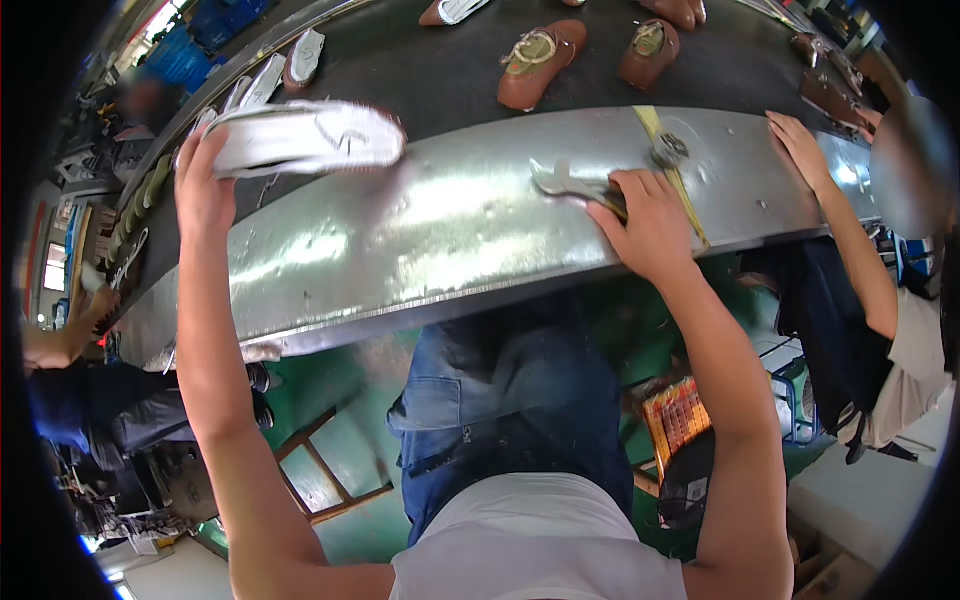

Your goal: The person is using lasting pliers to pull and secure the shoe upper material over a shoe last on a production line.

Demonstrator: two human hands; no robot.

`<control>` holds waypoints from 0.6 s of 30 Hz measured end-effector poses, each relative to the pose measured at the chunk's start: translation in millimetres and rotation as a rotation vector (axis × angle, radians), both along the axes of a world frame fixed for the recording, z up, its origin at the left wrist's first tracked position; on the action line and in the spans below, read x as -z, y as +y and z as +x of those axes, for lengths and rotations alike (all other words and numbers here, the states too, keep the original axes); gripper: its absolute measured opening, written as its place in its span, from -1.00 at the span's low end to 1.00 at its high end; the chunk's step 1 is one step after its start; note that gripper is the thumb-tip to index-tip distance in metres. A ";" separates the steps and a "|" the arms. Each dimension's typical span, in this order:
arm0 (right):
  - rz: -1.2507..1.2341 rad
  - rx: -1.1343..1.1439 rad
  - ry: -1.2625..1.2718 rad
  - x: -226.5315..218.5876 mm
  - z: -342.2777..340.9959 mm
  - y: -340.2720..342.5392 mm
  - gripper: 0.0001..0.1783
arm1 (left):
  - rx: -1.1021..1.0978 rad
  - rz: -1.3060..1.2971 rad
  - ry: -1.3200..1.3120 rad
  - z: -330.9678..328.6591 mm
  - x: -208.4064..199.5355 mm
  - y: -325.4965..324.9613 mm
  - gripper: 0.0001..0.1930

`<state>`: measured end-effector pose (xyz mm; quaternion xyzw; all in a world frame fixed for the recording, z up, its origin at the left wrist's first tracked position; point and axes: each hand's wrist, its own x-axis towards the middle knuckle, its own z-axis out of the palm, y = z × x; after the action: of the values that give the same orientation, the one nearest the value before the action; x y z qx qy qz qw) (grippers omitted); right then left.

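My left hand (206, 180) is closed around one end of a shoe (310, 138), raised at the left over the metal ledge. Its pale underside faces up, and a little brown upper shows at the far end. On the ledge to the right, my right hand (650, 222) grips a pair of metal lasting pincers (562, 180) by the handle. The head of the pincers points left and lies on or just above the metal; which one I cannot tell.
Behind the metal ledge (400, 240) runs a dark conveyor belt (430, 80) carrying several brown shoes (540, 62). A yellow strap (688, 200) and a round metal piece (670, 150) lie beside my right hand. A co-worker's hand (797, 148) rests on the ledge at right.
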<state>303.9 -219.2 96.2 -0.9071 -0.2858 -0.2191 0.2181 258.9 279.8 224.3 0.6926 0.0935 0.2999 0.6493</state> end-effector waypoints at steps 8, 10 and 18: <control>0.129 -0.092 0.032 -7.1 -53.0 -5.6 -0.55 | 0.162 -0.191 -0.075 -194.8 81.1 -182.1 -0.39; 0.433 -0.123 0.668 -11.0 -93.8 -8.6 -0.61 | 0.330 -0.289 0.022 -208.9 118.0 -224.5 -0.52; 0.237 -0.203 1.336 22.4 -259.0 -33.7 -0.71 | 0.609 -0.395 0.267 -219.5 215.5 -264.8 -0.47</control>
<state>44.9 -252.9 73.8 -0.7866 -0.1475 0.3790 0.4647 39.4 15.0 8.8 0.5831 0.0234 -0.0235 0.8117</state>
